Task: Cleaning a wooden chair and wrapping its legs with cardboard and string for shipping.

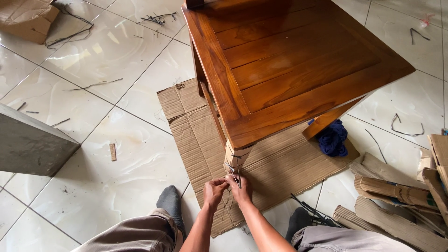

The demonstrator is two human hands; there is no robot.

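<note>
1. Where the near leg (234,158) of the wooden table (289,65) comes down, it is wrapped in cardboard bound by dark straps (233,171).
2. Both hands meet at the foot of that leg: the left hand (213,192) and the right hand (241,189) are each pinched closed on the strap ends, touching each other.
3. Table and leg stand on a flattened cardboard sheet (280,168) laid on the pale tiled floor (116,177).
4. A blue cloth (332,138) lies under the table by another leg.
5. Rolled cardboard pieces (396,196) lie at the right; loose strap scraps (158,18) are scattered across the tiles.
6. Grey-socked feet (170,201) flank the sheet's near edge.
</note>
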